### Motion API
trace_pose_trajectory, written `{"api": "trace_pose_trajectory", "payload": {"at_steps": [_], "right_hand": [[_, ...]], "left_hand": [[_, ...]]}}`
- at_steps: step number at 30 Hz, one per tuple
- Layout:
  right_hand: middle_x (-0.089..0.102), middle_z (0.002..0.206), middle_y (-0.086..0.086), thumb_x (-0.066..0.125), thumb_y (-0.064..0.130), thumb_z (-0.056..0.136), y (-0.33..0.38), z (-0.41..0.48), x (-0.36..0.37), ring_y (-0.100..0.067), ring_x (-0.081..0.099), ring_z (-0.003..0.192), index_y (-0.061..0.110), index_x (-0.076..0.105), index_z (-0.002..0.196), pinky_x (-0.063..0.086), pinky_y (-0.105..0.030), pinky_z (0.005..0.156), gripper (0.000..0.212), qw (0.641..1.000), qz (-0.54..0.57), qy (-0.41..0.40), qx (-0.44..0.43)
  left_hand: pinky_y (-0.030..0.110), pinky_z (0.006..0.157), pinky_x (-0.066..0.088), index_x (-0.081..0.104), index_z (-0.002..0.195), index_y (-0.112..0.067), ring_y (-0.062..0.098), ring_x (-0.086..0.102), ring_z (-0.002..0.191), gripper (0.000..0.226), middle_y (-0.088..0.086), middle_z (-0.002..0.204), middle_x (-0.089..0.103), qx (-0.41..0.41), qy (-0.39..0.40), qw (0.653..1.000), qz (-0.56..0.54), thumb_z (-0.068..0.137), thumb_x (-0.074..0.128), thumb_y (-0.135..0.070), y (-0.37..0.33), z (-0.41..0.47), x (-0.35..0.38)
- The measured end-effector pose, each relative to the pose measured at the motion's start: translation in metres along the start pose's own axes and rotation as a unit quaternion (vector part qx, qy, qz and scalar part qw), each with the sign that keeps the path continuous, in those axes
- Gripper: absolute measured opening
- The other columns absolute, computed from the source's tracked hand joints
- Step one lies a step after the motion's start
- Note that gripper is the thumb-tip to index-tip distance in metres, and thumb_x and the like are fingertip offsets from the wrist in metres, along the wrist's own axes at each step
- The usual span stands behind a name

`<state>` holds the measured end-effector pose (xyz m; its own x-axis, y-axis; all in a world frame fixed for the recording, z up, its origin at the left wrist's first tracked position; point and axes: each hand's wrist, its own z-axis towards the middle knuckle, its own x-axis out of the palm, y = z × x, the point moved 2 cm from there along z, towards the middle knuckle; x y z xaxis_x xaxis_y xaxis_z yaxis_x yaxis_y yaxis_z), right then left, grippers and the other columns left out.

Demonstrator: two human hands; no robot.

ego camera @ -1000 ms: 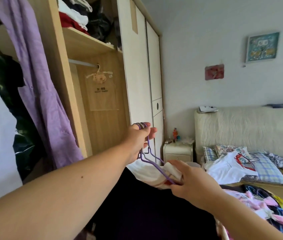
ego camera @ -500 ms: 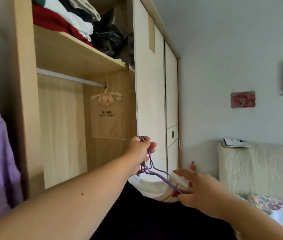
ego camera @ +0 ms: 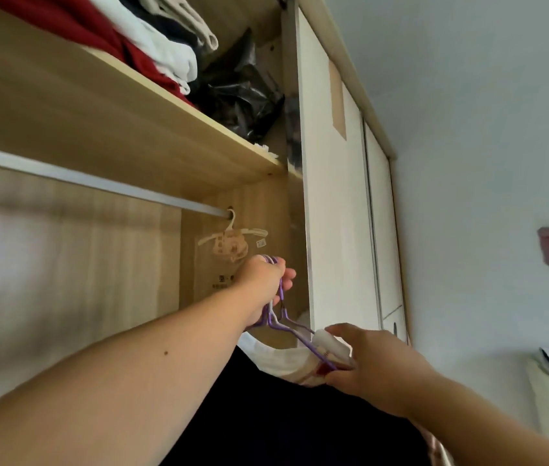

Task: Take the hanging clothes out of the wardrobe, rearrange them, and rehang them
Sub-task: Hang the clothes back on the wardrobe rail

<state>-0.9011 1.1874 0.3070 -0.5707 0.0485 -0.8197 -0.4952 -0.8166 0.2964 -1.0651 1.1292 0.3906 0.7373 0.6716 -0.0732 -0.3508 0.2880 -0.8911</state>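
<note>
Rehanging is pending: we grip the hanger hooks in our closed left hand, our right hand pinches the white garment, and the rail at ten o'clock is nearly bare.

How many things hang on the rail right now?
1: a pale hanger with a clear bag, at the right end of the rail. The rail's left part runs out of view, so more may be hidden.

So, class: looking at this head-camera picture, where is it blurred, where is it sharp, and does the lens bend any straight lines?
Head view: the wardrobe back panel at left is smeared by motion blur; the folded clothes on the shelf are soft too; the left hand and purple hangers are fairly sharp; the rail and white door slant steeply, a wide-angle effect.
</note>
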Motion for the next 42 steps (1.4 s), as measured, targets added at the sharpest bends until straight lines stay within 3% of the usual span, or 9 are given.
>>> {"api": "trace_pose_trajectory", "payload": {"at_steps": [6, 14, 17, 19, 23, 30, 33, 36, 42], "right_hand": [[0.055, 0.105, 0.021, 0.07, 0.059, 0.072, -0.002, 0.112, 0.018, -0.007, 0.059, 0.088, 0.048, 0.044, 0.126, 0.049, -0.021, 0.082, 0.061, 0.996, 0.077, 0.012, -0.045], [0.051, 0.091, 0.031, 0.069, 0.065, 0.065, 0.005, 0.228, 0.029, -0.004, 0.057, 0.083, 0.056, 0.037, 0.107, 0.044, -0.011, 0.066, 0.054, 0.972, 0.165, 0.051, -0.162], [0.053, 0.095, 0.027, 0.07, 0.057, 0.07, 0.014, 0.265, 0.023, -0.005, 0.057, 0.084, 0.047, 0.042, 0.118, 0.046, -0.012, 0.069, 0.056, 0.964, 0.154, 0.057, -0.208], [0.057, 0.109, 0.017, 0.071, 0.05, 0.072, 0.021, 0.287, 0.018, -0.011, 0.059, 0.093, 0.036, 0.045, 0.125, 0.051, -0.02, 0.08, 0.061, 0.96, 0.151, 0.05, -0.232], [0.056, 0.108, 0.014, 0.074, 0.039, 0.072, 0.039, 0.313, 0.012, -0.003, 0.055, 0.092, 0.033, 0.044, 0.128, 0.044, -0.014, 0.076, 0.064, 0.942, 0.185, 0.078, -0.269], [0.061, 0.116, -0.001, 0.061, 0.031, 0.084, 0.058, 0.341, 0.004, -0.02, 0.057, 0.109, 0.026, 0.047, 0.12, 0.046, -0.028, 0.09, 0.04, 0.95, 0.119, -0.009, -0.287], [0.059, 0.103, 0.013, 0.063, 0.039, 0.083, 0.062, 0.348, -0.004, -0.006, 0.058, 0.095, 0.029, 0.044, 0.124, 0.047, -0.02, 0.079, 0.046, 0.949, 0.128, 0.021, -0.286], [0.048, 0.082, 0.024, 0.069, 0.048, 0.076, 0.067, 0.356, -0.014, 0.006, 0.048, 0.074, 0.039, 0.042, 0.126, 0.037, -0.006, 0.061, 0.058, 0.953, 0.127, 0.034, -0.273], [0.044, 0.076, 0.019, 0.062, 0.028, 0.086, 0.075, 0.378, -0.009, 0.0, 0.049, 0.073, 0.034, 0.05, 0.119, 0.039, -0.013, 0.068, 0.036, 0.956, 0.108, -0.085, -0.259]], "left_hand": [[0.027, 0.062, 0.044, 0.056, 0.078, -0.02, 0.009, 0.063, 0.073, 0.025, -0.006, 0.076, 0.067, 0.021, -0.039, 0.998, 0.052, 0.1, 0.045, -0.023, 0.0, 0.101, -0.022], [0.026, 0.062, 0.042, 0.049, 0.086, -0.021, 0.009, 0.06, 0.07, 0.019, -0.004, 0.079, 0.063, 0.059, -0.076, 0.99, 0.099, 0.102, 0.039, -0.023, -0.013, 0.193, -0.047], [0.024, 0.06, 0.044, 0.051, 0.088, -0.019, 0.012, 0.062, 0.069, 0.018, -0.001, 0.081, 0.065, 0.072, -0.094, 0.984, 0.135, 0.102, 0.039, -0.022, -0.019, 0.22, -0.058], [0.025, 0.058, 0.05, 0.054, 0.093, -0.013, 0.018, 0.063, 0.067, 0.018, 0.004, 0.081, 0.066, 0.086, -0.118, 0.973, 0.18, 0.102, 0.04, -0.019, -0.023, 0.236, -0.067], [0.044, 0.097, 0.047, 0.056, 0.082, -0.012, 0.031, 0.064, 0.098, 0.021, 0.018, 0.095, 0.07, 0.111, -0.153, 0.935, 0.301, 0.099, 0.044, -0.014, -0.029, 0.263, -0.088], [0.034, 0.083, 0.048, 0.067, 0.084, -0.001, 0.032, 0.064, 0.091, 0.026, 0.02, 0.09, 0.069, 0.167, -0.179, 0.877, 0.414, 0.096, 0.053, -0.02, -0.047, 0.287, -0.103], [0.03, 0.066, 0.038, 0.057, 0.067, -0.006, 0.033, 0.062, 0.085, 0.033, 0.021, 0.081, 0.064, 0.191, -0.17, 0.853, 0.455, 0.096, 0.052, -0.022, -0.054, 0.301, -0.105], [0.031, 0.063, 0.035, 0.063, 0.08, 0.0, 0.028, 0.058, 0.078, 0.031, 0.022, 0.083, 0.063, 0.212, -0.169, 0.841, 0.468, 0.096, 0.053, -0.024, -0.061, 0.319, -0.11], [0.034, 0.074, 0.044, 0.063, 0.07, -0.011, 0.025, 0.057, 0.077, 0.031, 0.006, 0.07, 0.058, 0.205, -0.149, 0.81, 0.529, 0.091, 0.06, -0.033, -0.072, 0.355, -0.134]]}}
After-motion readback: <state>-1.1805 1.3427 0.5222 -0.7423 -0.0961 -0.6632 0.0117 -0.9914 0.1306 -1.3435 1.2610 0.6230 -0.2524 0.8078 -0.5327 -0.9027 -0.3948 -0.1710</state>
